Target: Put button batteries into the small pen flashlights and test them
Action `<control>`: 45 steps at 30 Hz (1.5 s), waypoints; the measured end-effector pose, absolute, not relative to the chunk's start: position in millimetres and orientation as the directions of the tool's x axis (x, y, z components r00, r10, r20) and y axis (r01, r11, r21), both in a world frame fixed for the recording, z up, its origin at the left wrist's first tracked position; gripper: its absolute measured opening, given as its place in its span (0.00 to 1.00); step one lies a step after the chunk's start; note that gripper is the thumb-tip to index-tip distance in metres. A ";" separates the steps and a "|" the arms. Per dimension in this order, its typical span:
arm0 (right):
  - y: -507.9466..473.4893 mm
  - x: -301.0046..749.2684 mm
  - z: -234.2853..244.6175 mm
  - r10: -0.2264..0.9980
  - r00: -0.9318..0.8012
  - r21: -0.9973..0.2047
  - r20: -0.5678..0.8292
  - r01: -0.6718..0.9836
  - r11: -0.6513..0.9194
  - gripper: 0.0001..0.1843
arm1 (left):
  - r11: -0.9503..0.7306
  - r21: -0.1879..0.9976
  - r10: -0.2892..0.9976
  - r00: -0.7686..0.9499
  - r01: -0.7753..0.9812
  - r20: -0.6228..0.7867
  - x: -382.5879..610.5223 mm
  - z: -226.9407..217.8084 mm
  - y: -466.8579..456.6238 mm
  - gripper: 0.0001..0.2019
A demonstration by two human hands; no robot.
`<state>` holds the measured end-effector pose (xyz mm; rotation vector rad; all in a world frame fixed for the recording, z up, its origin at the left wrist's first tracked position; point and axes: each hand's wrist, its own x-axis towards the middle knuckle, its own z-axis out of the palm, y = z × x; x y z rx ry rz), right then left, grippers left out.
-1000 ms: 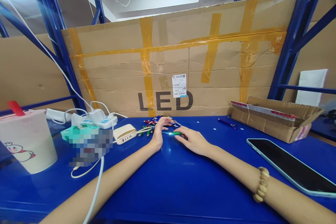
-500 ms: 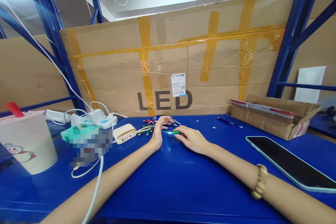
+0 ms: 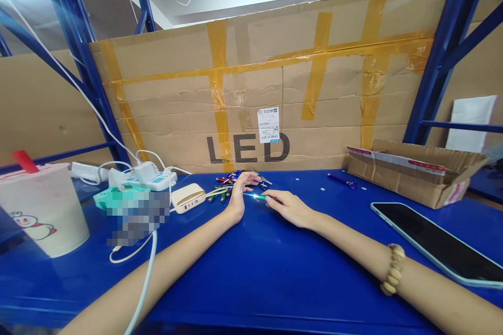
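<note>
My right hand [image 3: 293,208] pinches a slim, shiny green metallic tube [image 3: 254,196] between thumb and fingers, just above the blue table. A bright glint sits on the tube, and its left end reaches toward the base of my left hand [image 3: 238,196]. That hand stands on its edge with fingers stretched and apart; I see no object in it. Behind and beside it lies a pile of small coloured metallic tubes [image 3: 222,192], red, green and blue, some with clips, partly hidden by the hand. One purple tube with a clip [image 3: 341,181] lies apart on the right.
A cream power bank [image 3: 188,198] lies left of the pile, with a power strip [image 3: 157,180] and cables behind it. A drink cup [image 3: 47,214] stands far left. An open cardboard box [image 3: 408,175] and a phone [image 3: 436,243] are on the right. Large cardboard [image 3: 176,110] closes the back.
The view has shifted slightly. My right hand keeps hold of the green tube, whose glint looks brighter and whose lie has altered a little. My left hand stays nearly where it was.
</note>
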<state>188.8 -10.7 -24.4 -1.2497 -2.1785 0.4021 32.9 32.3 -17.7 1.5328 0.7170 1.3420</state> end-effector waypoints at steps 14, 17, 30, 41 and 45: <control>-13.8 187.4 -21.6 0.858 -0.367 -0.471 0.359 0.723 0.506 0.20 | -0.352 0.920 0.890 0.242 -0.174 0.386 31.8 -19.3 35.7 0.16; -13.9 187.5 -22.9 0.842 -0.407 -0.455 0.354 0.712 0.535 0.19 | -0.361 0.917 0.888 0.239 -0.169 0.393 32.2 -18.1 33.6 0.16; -14.3 188.0 -23.4 0.834 -0.427 -0.391 0.350 0.742 0.544 0.20 | -0.360 0.916 0.892 0.224 -0.179 0.394 34.0 -16.1 29.7 0.16; -17.7 187.5 -19.4 0.809 -0.440 -0.343 0.390 0.746 0.571 0.17 | -0.365 0.914 0.885 0.239 -0.176 0.399 33.6 -14.7 28.5 0.15; -18.4 187.3 -17.9 0.810 -0.425 -0.335 0.405 0.755 0.564 0.17 | -0.360 0.915 0.886 0.242 -0.182 0.396 33.6 -15.2 29.2 0.15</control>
